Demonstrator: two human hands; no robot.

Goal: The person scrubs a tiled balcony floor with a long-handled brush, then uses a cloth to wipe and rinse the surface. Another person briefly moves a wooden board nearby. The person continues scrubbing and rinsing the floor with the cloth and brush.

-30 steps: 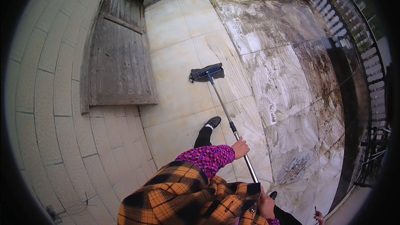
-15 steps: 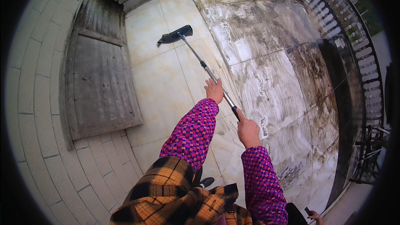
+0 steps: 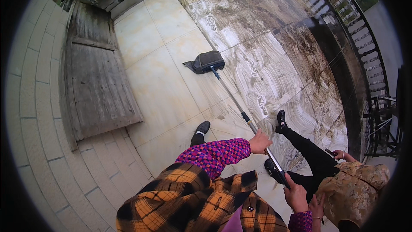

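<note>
A long-handled mop (image 3: 236,99) slants across the tiled floor, its silver pole running from the middle of the view down to the lower right. Its flat head, wrapped in dark cloth (image 3: 210,61), lies on the pale tiles close to the muddy strip. Part-way down the pole my left hand (image 3: 260,141) is closed around it. My right hand (image 3: 296,194) grips the dark end of the handle, lower and nearer to me. Patterned purple sleeves cover both my arms.
A worn wooden door panel (image 3: 95,88) stands by the brick wall (image 3: 40,103) on the left. Wet, dirt-smeared tiles (image 3: 262,60) stretch toward a balustrade (image 3: 360,38). At the lower right another person (image 3: 354,189) stands close beside the handle, holding a small dark object.
Both my hands have drawn the mop back toward me and to the right, bringing its head nearer. The other person has come much further into view.
</note>
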